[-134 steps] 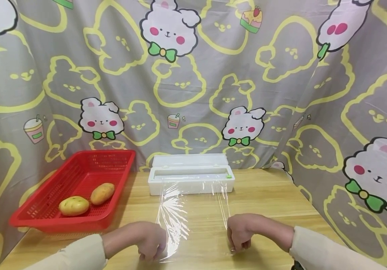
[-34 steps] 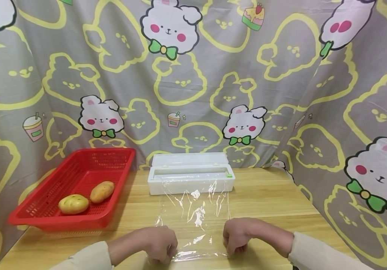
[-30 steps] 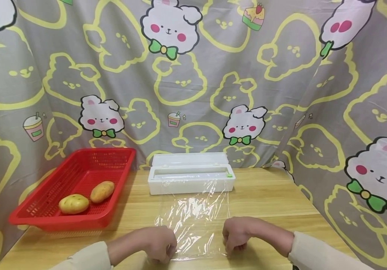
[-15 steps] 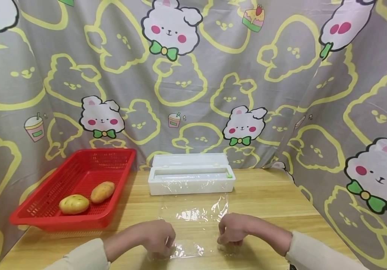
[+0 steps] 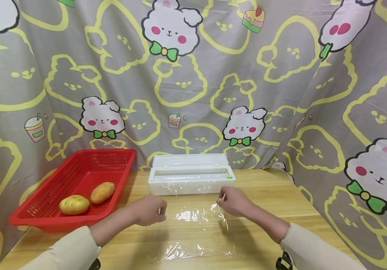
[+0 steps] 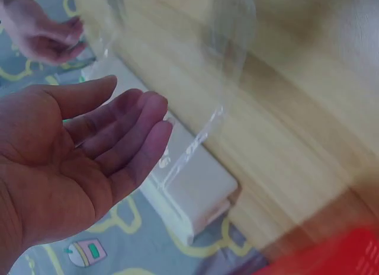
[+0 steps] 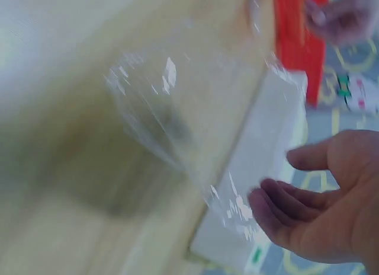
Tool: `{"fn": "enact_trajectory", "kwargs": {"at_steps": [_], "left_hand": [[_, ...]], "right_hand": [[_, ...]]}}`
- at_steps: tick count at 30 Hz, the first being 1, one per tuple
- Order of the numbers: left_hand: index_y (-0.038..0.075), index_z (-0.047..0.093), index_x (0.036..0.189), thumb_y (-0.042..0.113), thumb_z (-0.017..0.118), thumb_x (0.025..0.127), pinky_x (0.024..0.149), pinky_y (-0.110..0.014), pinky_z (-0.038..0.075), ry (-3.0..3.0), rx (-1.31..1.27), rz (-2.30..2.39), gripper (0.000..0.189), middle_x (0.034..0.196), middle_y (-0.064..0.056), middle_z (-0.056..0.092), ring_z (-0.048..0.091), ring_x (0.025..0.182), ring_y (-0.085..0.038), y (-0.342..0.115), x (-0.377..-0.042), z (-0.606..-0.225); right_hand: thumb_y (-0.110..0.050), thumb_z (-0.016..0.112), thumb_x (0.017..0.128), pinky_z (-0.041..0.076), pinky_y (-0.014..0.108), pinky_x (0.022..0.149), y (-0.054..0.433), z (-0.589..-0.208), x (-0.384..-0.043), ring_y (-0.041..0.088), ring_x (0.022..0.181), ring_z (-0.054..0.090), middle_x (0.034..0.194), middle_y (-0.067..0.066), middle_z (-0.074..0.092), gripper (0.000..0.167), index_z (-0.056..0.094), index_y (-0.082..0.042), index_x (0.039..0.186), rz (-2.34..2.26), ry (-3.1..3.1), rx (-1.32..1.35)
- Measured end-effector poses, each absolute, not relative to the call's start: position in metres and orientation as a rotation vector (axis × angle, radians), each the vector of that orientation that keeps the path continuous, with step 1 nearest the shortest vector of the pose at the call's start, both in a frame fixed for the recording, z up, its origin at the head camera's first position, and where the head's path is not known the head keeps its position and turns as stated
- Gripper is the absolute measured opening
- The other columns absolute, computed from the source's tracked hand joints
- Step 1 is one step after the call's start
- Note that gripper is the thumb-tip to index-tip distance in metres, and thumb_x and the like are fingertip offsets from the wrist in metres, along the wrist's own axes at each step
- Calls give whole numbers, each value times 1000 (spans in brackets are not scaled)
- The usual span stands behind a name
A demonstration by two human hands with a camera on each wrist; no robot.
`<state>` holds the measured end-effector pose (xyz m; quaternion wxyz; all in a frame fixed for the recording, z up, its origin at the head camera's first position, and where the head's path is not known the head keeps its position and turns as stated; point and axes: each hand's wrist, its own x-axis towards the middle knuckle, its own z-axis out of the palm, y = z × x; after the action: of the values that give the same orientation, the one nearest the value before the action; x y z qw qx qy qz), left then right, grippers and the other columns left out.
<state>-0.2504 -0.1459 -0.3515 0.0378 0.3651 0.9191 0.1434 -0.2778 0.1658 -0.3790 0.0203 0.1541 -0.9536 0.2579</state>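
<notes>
Plastic cling film [image 5: 188,215] extends from the white dispenser box [image 5: 188,188] over the wooden table [image 5: 267,197]; left hand [image 5: 148,211] and right hand [image 5: 234,201], loosely curled, grip nothing, so wrinkles are best smoothed lightly outward.

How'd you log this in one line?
left hand: empty; right hand: near clear film; film: extends from white box; potatoes: in red basket

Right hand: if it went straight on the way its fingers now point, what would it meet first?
Most likely the clear film, which shows just ahead of the right hand; depth is unclear, so I cannot tell whether they touch.
</notes>
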Motion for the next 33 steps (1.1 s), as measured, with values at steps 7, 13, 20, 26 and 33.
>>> {"fn": "enact_trajectory", "kwargs": {"at_steps": [7,13,20,26,33], "left_hand": [[13,62,68,11,74,85,58,-25,42,2842,1129,447,21,62,7,56,47,58,-7,-149,-256,-349],[13,62,69,11,74,85,59,-25,44,2842,1091,470,20,62,7,56,49,59,-7,-144,-258,-348],[11,62,71,11,72,89,56,-23,46,2790,1001,561,20,58,5,56,53,48,-5,-140,-260,-343],[11,62,70,11,71,88,60,-24,45,2880,1022,581,21,60,5,57,51,53,-4,-144,-266,-341],[12,62,70,13,73,87,61,-28,43,2985,924,611,20,65,6,55,47,63,-10,-153,-274,-337]], "right_hand": [[-25,55,99,53,50,88,194,-365,-335,38,99,67,111,24,69,42,58,6,127,952,-2821,114],[-28,47,101,41,57,108,208,-368,-367,49,131,49,143,32,51,54,46,5,143,1056,-2818,-75],[-20,47,92,44,54,99,211,-385,-381,48,126,47,156,29,37,61,40,-1,150,1181,-2879,-164],[-15,46,90,55,39,77,208,-395,-384,42,115,56,153,27,43,60,45,-3,149,1265,-2847,-155],[-21,51,98,61,42,76,207,-403,-385,39,98,67,148,33,46,52,48,-4,148,1300,-2797,-123]]}}
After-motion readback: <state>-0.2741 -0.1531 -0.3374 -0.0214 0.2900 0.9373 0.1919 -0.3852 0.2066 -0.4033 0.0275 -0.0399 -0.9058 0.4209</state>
